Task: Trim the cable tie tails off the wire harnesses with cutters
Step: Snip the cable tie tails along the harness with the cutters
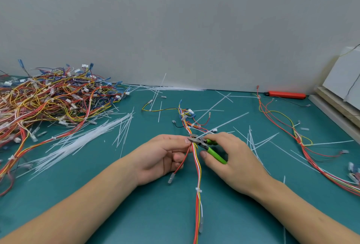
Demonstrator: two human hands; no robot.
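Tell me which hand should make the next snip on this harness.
Right. The right hand already holds the green cutters at the harness, while the left hand pinches the wires steady.

Plain grey wall (175, 19) behind teal table (155, 214); pale boards (335, 111) right.

Teal work table (155, 214) being covered with harness work.
A harness pile (52, 99), loose cable ties (81, 140), cut tails (253, 142), more harnesses (303, 146) and an orange tool (286, 94) are being carried on it.

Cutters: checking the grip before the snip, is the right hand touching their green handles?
Touching. The head view shows the right hand wrapped round the cutters, thumb pressing one green handle.
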